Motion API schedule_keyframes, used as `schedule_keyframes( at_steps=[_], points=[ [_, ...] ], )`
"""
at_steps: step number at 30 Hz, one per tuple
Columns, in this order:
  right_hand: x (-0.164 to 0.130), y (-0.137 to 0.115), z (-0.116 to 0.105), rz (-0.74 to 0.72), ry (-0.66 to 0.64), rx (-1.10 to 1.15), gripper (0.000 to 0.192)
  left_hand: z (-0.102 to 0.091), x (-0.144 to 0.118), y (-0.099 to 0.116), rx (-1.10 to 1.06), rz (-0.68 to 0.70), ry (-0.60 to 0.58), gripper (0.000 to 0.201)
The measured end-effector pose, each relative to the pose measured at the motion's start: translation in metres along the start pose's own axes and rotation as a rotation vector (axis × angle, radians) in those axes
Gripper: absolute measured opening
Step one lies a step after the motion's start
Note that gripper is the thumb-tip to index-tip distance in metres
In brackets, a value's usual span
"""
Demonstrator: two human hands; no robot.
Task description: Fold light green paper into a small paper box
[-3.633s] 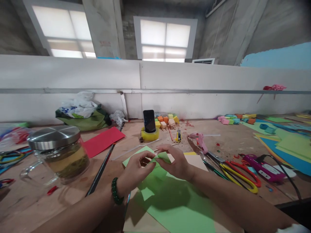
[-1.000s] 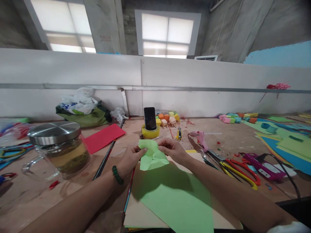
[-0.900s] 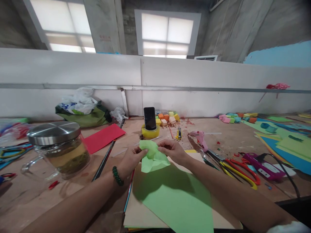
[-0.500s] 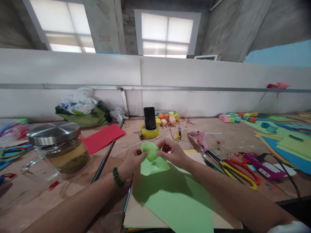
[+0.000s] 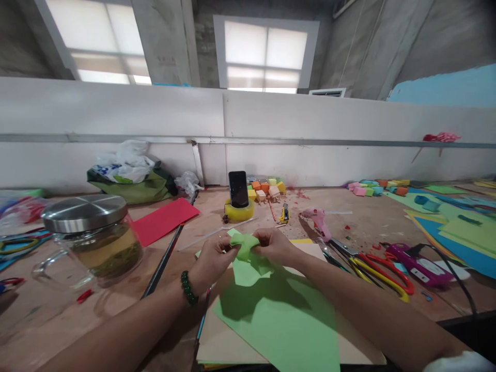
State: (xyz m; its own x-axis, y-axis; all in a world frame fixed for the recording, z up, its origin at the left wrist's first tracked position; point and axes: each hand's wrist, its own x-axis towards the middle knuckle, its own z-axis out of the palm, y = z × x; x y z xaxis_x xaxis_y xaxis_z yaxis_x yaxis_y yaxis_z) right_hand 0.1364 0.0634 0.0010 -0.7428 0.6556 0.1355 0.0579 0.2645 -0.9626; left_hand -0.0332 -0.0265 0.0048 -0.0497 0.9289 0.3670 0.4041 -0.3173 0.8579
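Observation:
A small crumpled piece of light green paper is pinched between my two hands, above a stack of sheets. My left hand, with a dark green bead bracelet at the wrist, grips its left side with thumb and fingers. On its right side, my right hand is closed with the thumb pressed on the paper. Beneath them lies a larger flat green sheet on a stack of tan paper. Shadows of my hands fall across the green sheet.
A glass teapot and a red sheet are at left. Behind my hands stand a phone on a yellow tape roll and a yellow cutter. Rightward lie a pink glue gun, scissors and a purple device.
The crumpled green paper is now more bunched between my fingers, and its lower flap has shifted slightly right and down. My hands have come a little closer together and turned inward.

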Motion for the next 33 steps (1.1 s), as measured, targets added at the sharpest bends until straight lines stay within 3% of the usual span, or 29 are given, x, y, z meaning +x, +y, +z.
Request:
schedule_keyframes(
  at_steps=[8,15,24,29,33],
  points=[
    [0.0,-0.011,-0.003,-0.027,0.045,0.252,0.013,-0.003,0.001,0.006,-0.219,-0.15,0.05,0.024],
    [-0.003,-0.011,-0.005,-0.079,0.008,0.273,0.022,-0.004,0.001,0.004,-0.326,-0.235,0.036,0.029],
    [-0.004,-0.009,-0.003,-0.185,0.056,0.064,0.032,0.0,0.0,0.004,-0.21,-0.128,-0.004,0.021],
    [-0.009,-0.01,0.002,-0.326,0.054,-0.219,0.019,0.0,0.001,0.002,-0.156,-0.082,-0.002,0.021],
    [-0.011,-0.01,0.005,-0.41,0.103,-0.324,0.014,0.001,0.001,0.004,-0.055,-0.033,-0.03,0.019]
  ],
)
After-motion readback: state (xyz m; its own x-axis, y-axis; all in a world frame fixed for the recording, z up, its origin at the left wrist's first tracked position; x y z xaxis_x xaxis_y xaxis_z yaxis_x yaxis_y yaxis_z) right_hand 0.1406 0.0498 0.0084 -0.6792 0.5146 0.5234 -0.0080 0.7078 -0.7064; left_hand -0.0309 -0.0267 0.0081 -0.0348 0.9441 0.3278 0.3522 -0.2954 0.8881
